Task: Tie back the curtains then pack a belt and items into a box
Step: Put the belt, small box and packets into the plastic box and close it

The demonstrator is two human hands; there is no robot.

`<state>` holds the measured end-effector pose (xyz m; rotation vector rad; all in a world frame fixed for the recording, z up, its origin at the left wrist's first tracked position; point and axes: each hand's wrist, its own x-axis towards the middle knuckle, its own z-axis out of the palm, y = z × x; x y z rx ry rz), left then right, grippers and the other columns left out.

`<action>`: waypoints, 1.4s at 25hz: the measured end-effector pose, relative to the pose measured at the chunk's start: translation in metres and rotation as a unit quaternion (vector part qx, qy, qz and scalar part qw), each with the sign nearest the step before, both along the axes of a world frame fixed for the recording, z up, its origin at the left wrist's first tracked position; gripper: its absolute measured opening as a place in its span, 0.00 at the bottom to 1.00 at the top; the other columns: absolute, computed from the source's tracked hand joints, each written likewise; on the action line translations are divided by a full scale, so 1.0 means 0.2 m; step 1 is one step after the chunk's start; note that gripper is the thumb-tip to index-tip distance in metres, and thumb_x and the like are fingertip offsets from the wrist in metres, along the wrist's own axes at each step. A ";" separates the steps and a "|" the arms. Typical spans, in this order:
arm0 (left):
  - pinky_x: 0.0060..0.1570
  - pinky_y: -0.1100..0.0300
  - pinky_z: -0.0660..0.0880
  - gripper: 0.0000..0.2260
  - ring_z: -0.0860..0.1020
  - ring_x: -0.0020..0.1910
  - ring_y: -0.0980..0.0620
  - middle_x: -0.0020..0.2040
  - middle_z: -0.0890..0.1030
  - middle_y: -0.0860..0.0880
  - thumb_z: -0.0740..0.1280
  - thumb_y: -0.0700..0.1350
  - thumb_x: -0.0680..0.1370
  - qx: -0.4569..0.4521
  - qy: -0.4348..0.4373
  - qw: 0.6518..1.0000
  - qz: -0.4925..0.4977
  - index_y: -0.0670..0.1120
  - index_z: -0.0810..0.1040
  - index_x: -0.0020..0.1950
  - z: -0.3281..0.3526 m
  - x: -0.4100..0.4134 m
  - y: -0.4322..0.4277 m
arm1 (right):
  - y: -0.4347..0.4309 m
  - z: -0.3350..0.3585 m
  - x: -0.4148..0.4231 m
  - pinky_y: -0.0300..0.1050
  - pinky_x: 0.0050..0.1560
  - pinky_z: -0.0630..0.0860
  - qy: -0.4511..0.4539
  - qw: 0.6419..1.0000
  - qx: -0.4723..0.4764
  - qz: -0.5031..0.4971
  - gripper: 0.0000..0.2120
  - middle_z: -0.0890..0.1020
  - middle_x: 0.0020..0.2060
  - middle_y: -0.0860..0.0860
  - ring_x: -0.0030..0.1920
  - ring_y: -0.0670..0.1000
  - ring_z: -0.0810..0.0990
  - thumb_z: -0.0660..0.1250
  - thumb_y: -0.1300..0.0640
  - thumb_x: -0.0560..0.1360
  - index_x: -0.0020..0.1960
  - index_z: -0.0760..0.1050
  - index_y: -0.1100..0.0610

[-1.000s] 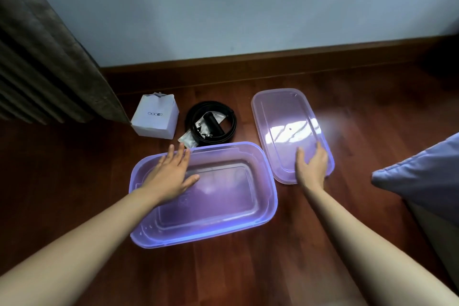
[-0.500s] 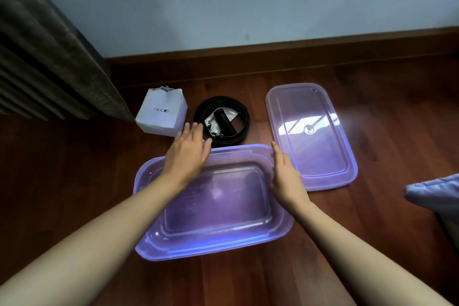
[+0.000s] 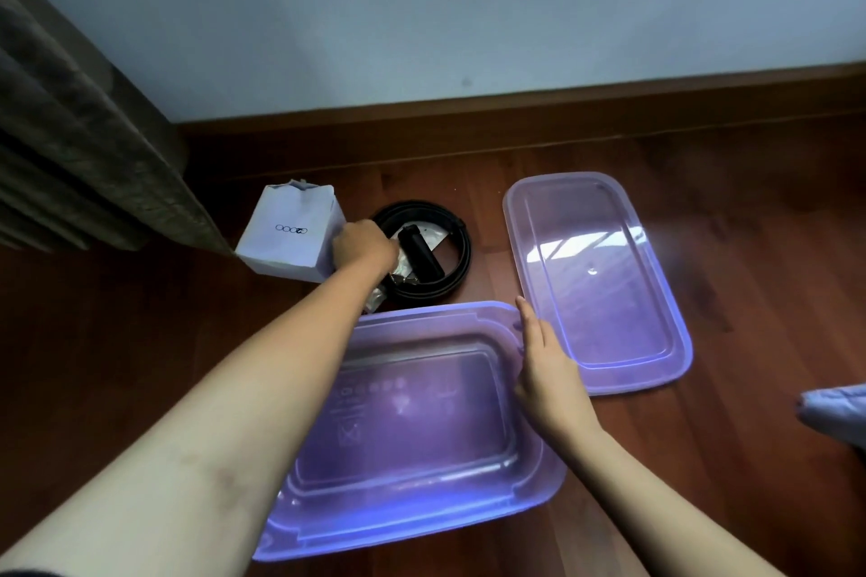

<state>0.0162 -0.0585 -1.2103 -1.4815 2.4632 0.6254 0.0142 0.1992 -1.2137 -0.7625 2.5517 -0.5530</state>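
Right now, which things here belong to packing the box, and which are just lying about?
Job: purple box, lid, coiled belt, black tube inside the coil, white carton, packet, curtain; left hand at belt, right hand on box rim.
Lying about: blue cloth, right edge.

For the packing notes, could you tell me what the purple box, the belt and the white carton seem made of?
Purple box: translucent glossy plastic; moulded marks and highlights show. Belt: smooth black, probably leather or imitation, faint sheen. White carton: matte paperboard, creased, ragged top.
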 end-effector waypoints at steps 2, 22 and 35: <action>0.43 0.54 0.72 0.13 0.77 0.56 0.39 0.57 0.78 0.37 0.64 0.43 0.78 -0.003 0.006 1.000 0.012 0.35 0.76 0.58 0.01 0.01 -0.03 | 0.00 0.01 0.01 0.55 0.43 0.72 -0.005 1.000 0.001 -0.002 0.38 0.65 0.69 0.54 0.49 0.66 0.77 0.57 0.68 0.72 0.76 0.46 0.50; 0.41 0.54 0.74 0.08 0.79 0.38 0.43 0.37 0.82 0.39 0.64 0.45 0.77 0.025 0.236 0.968 -0.082 0.42 0.80 0.46 0.24 0.41 -0.07 | 0.01 -0.02 -0.01 0.53 0.58 0.73 -0.028 0.995 -0.092 -0.036 0.32 0.74 0.66 0.52 0.61 0.58 0.75 0.54 0.66 0.74 0.75 0.56 0.46; 0.42 0.50 0.77 0.11 0.80 0.38 0.42 0.35 0.82 0.40 0.64 0.47 0.74 -0.049 0.347 0.934 -0.073 0.41 0.81 0.42 0.58 0.44 0.01 | -0.19 0.31 0.13 0.40 0.67 0.65 -0.122 0.900 -0.413 -0.063 0.39 0.66 0.70 0.50 0.69 0.44 0.67 0.60 0.33 0.69 0.74 0.52 0.48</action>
